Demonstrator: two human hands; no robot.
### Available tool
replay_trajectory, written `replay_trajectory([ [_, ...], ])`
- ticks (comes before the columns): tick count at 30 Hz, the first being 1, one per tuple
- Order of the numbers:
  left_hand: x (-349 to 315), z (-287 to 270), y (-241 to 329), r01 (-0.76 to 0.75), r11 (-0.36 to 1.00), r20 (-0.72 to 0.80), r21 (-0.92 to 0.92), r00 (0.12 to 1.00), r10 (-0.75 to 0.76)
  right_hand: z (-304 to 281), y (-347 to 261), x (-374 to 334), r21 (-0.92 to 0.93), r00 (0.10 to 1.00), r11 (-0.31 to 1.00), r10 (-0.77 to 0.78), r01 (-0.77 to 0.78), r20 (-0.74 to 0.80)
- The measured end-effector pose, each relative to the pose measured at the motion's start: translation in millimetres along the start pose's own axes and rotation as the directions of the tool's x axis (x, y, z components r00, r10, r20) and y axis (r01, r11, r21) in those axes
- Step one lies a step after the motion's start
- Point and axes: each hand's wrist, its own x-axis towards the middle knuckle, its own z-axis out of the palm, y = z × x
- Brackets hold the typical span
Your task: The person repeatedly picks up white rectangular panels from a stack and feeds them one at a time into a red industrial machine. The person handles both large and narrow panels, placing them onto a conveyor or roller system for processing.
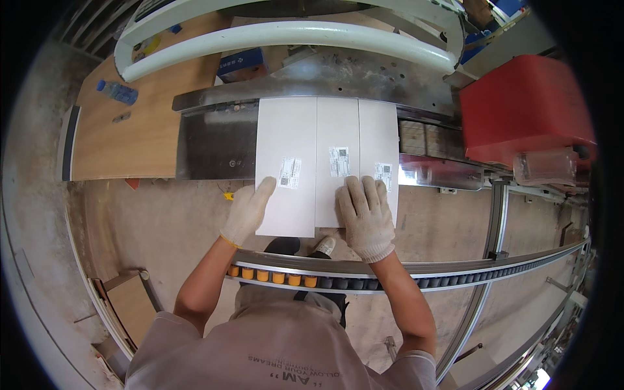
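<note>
Three long white panels (286,208) lie side by side over a dark metal bed, their near ends jutting out toward me. Each carries a small printed label (290,173). My gloved left hand (246,211) is closed on the left edge of the leftmost panel; the fingers beneath that edge are hidden. Across the near part of the middle and right panels lies my gloved right hand (365,218), its fingers stretched out and flat. Its wrist is just beyond the roller rail.
A metal rail with orange and black rollers (279,277) runs between me and the panels. Beyond them are a metal beam (312,77) and a pale curved guard bar (292,32). A red housing (526,110) stands right; a wooden table (130,146) with a bottle (117,92) is left.
</note>
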Motion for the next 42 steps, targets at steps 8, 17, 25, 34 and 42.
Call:
replay_trajectory([
  [8, -0.3, -4.9, 1.1, -0.034, 0.999, 0.058, -0.036, 0.998, 0.036, 12.5, -5.4, 5.9, -0.112, 0.996, 0.992, -0.066, 0.06, -0.052],
  [17, -3.1, -6.9, 5.9, -0.092, 0.988, 0.108, -0.127, 0.989, 0.106, 12.5, -9.2, 20.7, -0.144, 0.999, 0.989, 0.019, -0.026, -0.05],
  [25, -9.9, 18.7, 25.1, 0.015, 0.962, 0.141, -0.273, 0.99, 0.025, 4.5, 10.7, 5.9, -0.103, 0.996, 0.995, 0.0, -0.009, -0.085],
  [34, -6.2, 69.5, 17.2, -0.01, 0.927, 0.114, -0.375, 0.992, 0.058, -2.4, 51.0, -24.8, -0.235, 0.989, 0.972, -0.061, 0.028, -0.135],
  [42, -7.6, 66.7, 23.0, -0.037, 0.982, 0.011, -0.184, 0.999, 0.04, -3.0, 50.7, -28.8, -0.235, 0.992, 0.972, -0.054, 0.025, -0.117],
])
